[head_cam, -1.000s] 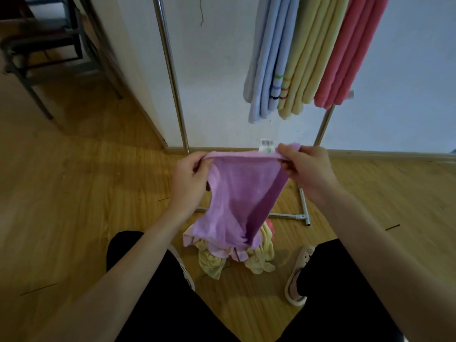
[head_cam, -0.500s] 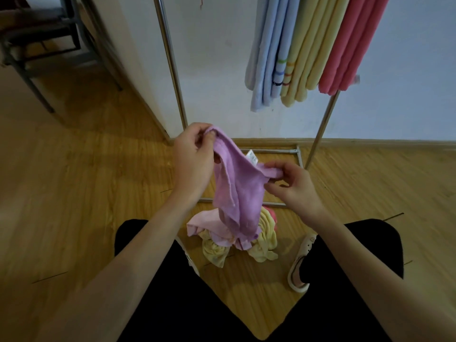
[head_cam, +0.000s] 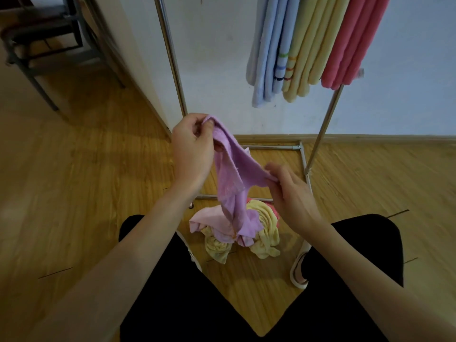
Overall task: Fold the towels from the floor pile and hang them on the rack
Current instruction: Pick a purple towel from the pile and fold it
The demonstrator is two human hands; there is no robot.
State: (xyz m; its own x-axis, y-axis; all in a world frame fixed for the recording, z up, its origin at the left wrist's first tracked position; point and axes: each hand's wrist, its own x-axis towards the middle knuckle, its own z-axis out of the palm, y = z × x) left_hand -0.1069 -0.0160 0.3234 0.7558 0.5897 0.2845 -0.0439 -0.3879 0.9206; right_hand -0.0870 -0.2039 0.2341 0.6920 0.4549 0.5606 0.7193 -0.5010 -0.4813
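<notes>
Purple towel (head_cam: 228,174) hanging above the floor pile (head_cam: 237,233); my left hand (head_cam: 192,149) pinching its top; right hand (head_cam: 288,191), now lower, pinching an edge; fold just starting.

One wide-angle head camera looks forward and steeply down over the person's own arms. It sits close above the hands, facing the floor (head_cam: 74,193), rack (head_cam: 172,58) and wall (head_cam: 407,95).

A wood-plank floor (head_cam: 81,183) meets a pale wall (head_cam: 407,99) at a wooden skirting board (head_cam: 370,138); a dark metal-framed chair (head_cam: 37,45) stands far left.
</notes>
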